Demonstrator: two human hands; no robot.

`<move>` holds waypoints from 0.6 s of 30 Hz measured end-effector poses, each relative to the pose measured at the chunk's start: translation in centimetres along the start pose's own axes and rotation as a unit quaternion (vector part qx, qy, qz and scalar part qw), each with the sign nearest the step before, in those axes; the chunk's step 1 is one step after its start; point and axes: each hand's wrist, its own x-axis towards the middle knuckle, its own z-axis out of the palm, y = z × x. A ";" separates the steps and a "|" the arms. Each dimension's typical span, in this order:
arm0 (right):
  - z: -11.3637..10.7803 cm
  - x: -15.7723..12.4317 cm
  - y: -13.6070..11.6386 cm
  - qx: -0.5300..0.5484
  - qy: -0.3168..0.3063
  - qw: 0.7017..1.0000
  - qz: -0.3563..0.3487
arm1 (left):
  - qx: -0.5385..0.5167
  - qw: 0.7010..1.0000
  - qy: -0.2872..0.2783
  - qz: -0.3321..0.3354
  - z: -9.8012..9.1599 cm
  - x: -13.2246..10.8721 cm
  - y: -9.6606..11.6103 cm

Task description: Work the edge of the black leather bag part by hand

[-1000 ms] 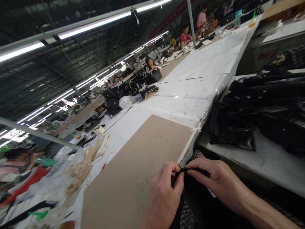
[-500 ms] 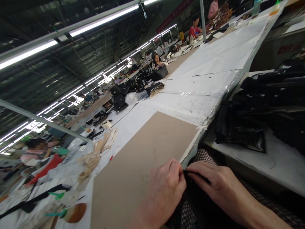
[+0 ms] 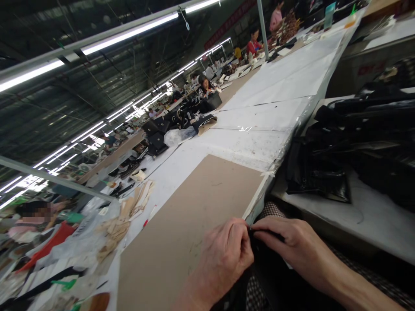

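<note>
My left hand [image 3: 225, 255] is closed, thumb and fingers pinching the upper edge of a black leather-like piece [image 3: 275, 278]. Close beside it, my right hand [image 3: 296, 244] pinches the same edge, and the two sets of fingertips nearly meet. The piece hangs down over my checkered clothing [image 3: 256, 291] in front of the table edge. Its lower part runs out of the picture, and my hands cover much of its top. Left of my hands, a flat brown board [image 3: 194, 207] lies on the white-covered table [image 3: 259, 116].
Shiny black pieces [image 3: 324, 181] are heaped on a surface at my right. Tan strips [image 3: 116, 229], a red-tipped pen [image 3: 149, 216] and a green-nozzled bottle [image 3: 97, 301] lie at left. Black bags [image 3: 158, 138] stand further back. A co-worker [image 3: 32, 220] sits across the table.
The view has shifted slightly, so the table and background sit further left. Both hands keep their pinch on the black piece's edge, with only small finger movement.
</note>
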 end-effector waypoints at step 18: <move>0.6 -0.3 -0.1 -0.024 0.012 0.999 -0.039 | -0.062 0.995 0.019 -0.081 -0.3 -0.4 1.3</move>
